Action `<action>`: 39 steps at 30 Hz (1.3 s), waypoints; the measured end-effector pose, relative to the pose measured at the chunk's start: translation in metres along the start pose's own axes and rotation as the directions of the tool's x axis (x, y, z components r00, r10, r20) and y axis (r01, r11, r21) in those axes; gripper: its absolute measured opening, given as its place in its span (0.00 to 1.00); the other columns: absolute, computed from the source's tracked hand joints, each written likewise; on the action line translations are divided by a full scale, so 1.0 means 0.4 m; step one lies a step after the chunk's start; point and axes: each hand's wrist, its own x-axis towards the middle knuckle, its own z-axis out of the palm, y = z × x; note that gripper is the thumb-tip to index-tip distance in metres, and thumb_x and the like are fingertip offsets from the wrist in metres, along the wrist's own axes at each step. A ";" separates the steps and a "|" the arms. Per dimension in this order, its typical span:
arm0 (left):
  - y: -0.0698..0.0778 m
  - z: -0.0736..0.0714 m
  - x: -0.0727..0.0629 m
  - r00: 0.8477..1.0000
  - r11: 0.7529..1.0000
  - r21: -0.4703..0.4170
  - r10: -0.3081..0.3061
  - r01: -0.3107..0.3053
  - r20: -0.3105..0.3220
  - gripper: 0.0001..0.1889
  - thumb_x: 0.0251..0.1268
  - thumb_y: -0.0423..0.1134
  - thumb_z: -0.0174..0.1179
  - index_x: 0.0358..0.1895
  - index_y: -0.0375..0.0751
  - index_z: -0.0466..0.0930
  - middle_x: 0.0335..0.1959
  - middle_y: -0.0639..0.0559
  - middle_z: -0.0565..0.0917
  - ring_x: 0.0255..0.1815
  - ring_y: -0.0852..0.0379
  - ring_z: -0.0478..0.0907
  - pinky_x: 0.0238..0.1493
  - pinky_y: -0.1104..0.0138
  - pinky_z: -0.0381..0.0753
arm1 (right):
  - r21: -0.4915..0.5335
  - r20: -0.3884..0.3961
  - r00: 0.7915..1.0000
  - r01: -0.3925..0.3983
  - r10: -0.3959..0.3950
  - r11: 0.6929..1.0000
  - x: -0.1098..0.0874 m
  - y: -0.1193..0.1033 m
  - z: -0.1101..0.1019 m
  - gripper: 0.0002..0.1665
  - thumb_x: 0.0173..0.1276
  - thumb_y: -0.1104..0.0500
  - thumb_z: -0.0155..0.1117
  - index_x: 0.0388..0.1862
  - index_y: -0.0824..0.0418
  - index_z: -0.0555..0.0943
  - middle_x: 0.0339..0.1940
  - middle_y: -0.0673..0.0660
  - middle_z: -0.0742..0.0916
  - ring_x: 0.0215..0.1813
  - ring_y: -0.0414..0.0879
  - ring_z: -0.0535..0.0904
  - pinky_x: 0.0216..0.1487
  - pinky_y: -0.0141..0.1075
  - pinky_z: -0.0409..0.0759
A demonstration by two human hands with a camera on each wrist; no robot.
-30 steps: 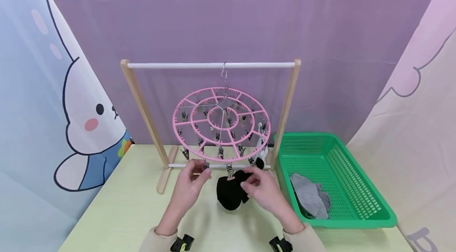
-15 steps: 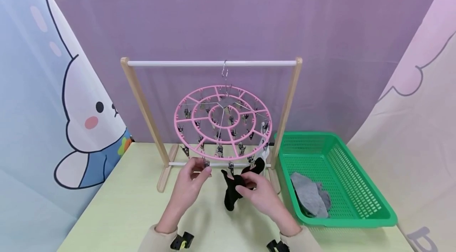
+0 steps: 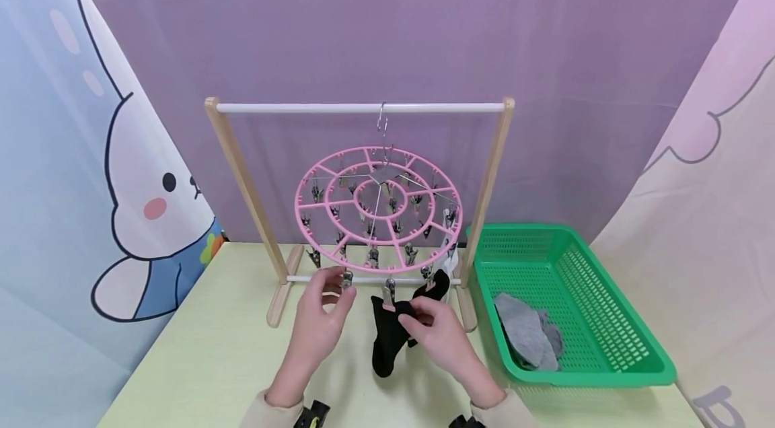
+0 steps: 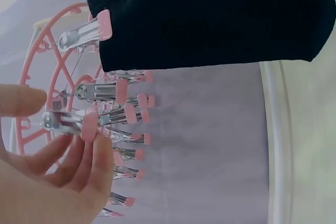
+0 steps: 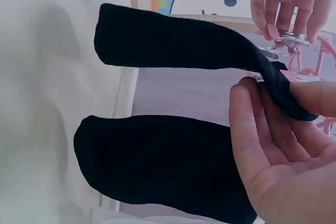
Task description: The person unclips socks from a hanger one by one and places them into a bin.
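Note:
In the head view, my right hand (image 3: 438,334) pinches the cuff corner of a black sock (image 3: 387,340), thumb on one side and fingers behind. A metal clip (image 3: 389,293) with pink tips bites the cuff's other part. Beside it, a second black sock (image 5: 163,166) hangs below in the right wrist view. My left hand (image 3: 323,320) is around the neighbouring bare clip (image 4: 73,123); in the left wrist view its fingertips are at the pink tip, while its thumb stands off the metal. Both clips hang from a round pink drying hanger (image 3: 303,226).
A wooden stand with a white rod (image 3: 290,108) carries the hanger. Several other clips dangle from its rings, and a white cloth item (image 3: 448,253) hangs at the right. On the table (image 3: 200,347), a green basket (image 3: 660,364) holds grey fabric (image 3: 523,330).
The black sock has turned and now hangs lower and lengthwise. My left hand's thumb and fingers have spread around the bare clip. My right hand stays at the cuff.

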 end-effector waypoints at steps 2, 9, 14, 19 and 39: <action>-0.002 0.003 -0.006 0.997 0.998 0.038 0.057 -0.055 -0.052 0.19 0.67 0.30 0.66 0.59 0.32 0.77 0.47 0.44 0.79 0.47 0.52 0.77 0.47 0.63 0.82 | 0.000 0.007 1.000 -0.002 0.002 1.000 0.000 -0.001 0.001 0.05 0.70 0.63 0.67 0.40 0.66 0.85 0.33 0.55 0.87 0.34 0.40 0.82 0.35 0.31 0.81; 0.013 0.005 -0.015 0.916 0.929 0.215 0.345 -0.301 -0.206 0.18 0.58 0.23 0.65 0.54 0.30 0.78 0.49 0.43 0.79 0.48 0.48 0.75 0.47 0.65 0.77 | 0.021 0.023 1.000 -0.011 0.011 1.000 -0.004 -0.006 0.001 0.06 0.71 0.63 0.67 0.40 0.66 0.84 0.33 0.56 0.88 0.34 0.40 0.82 0.35 0.31 0.80; 0.027 0.013 -0.017 0.858 0.879 0.160 0.474 -0.449 -0.199 0.12 0.58 0.20 0.61 0.45 0.31 0.81 0.40 0.44 0.82 0.40 0.51 0.77 0.47 0.72 0.76 | 0.039 0.037 0.999 -0.011 0.010 0.999 -0.007 -0.013 -0.002 0.06 0.71 0.62 0.68 0.41 0.65 0.85 0.33 0.55 0.87 0.33 0.40 0.81 0.34 0.31 0.79; 0.017 0.038 -0.019 0.854 0.862 0.066 0.507 -0.503 -0.118 0.12 0.60 0.19 0.61 0.45 0.35 0.82 0.37 0.48 0.83 0.36 0.54 0.79 0.45 0.74 0.79 | 0.062 0.061 0.998 0.007 -0.011 0.998 -0.010 -0.018 -0.006 0.07 0.71 0.61 0.67 0.41 0.65 0.85 0.33 0.56 0.88 0.32 0.40 0.81 0.32 0.31 0.78; 0.010 0.086 -0.007 0.984 0.982 -0.187 0.059 -0.026 0.169 0.11 0.74 0.34 0.60 0.54 0.34 0.82 0.39 0.48 0.83 0.37 0.58 0.81 0.42 0.65 0.85 | 0.033 0.084 0.996 0.024 -0.027 0.999 -0.017 -0.014 0.001 0.06 0.73 0.61 0.66 0.38 0.64 0.85 0.29 0.52 0.85 0.29 0.37 0.78 0.32 0.31 0.78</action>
